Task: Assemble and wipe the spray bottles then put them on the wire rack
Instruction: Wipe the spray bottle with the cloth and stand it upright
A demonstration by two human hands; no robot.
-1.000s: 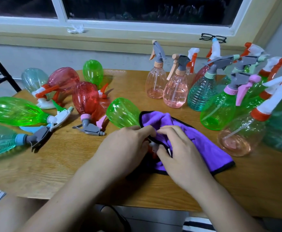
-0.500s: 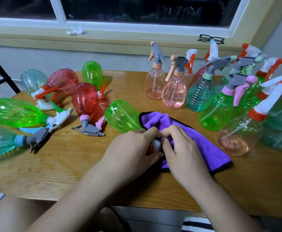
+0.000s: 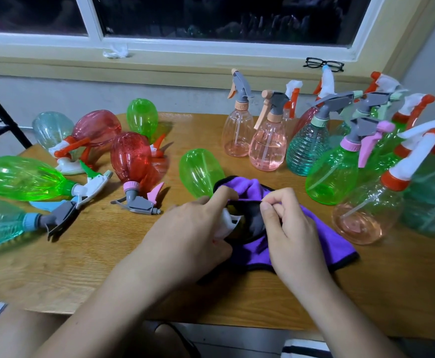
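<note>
Left hand point(image 3: 190, 228) gripping bottle point(image 3: 201, 171), right hand point(image 3: 294, 228) pinching cloth point(image 3: 335, 244)

Seven bottles point(image 3: 22, 178) lie flat (three green, two red, two teal); upright bottles point(image 3: 237, 135) stand too crowded to count; one purple cloth point(image 3: 340, 246); one pair of glasses point(image 3: 323, 64).

cloth point(image 3: 322, 233): purple, black edging | lying bottle point(image 3: 201, 171): green | table point(image 3: 82, 254): wood-grain tan | glasses point(image 3: 323, 64): black

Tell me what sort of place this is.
Probably a room in a home rather than a workshop: a wooden table standing below a window sill, eyeglasses left on that sill, and a black wire rack beside the table.
</note>
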